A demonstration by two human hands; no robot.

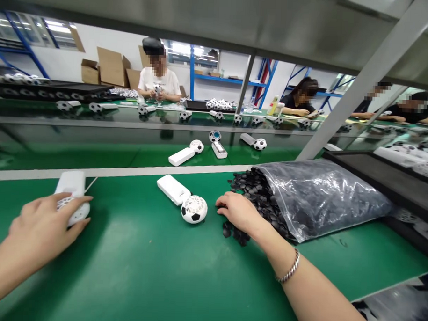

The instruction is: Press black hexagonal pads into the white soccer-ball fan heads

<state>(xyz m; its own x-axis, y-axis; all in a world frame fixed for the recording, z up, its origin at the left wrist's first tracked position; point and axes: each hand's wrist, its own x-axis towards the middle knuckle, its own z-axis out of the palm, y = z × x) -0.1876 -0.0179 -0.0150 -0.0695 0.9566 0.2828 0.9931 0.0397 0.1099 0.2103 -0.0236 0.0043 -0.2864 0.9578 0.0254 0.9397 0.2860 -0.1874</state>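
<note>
White device point(71, 181) beneath left fingers point(76, 204).

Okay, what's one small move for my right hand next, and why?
Perhaps pinch one of the loose black pieces: your right hand is at their pile, while your left hand is over a white unit whose ball shows no black patches where visible.

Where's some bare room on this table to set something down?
Widest: green tabletop on your side of the central soccer-ball device. Smaller: between that device and your left hand. Crowded by your right hand and beyond: loose black pieces, plastic bag, black tray.
</note>
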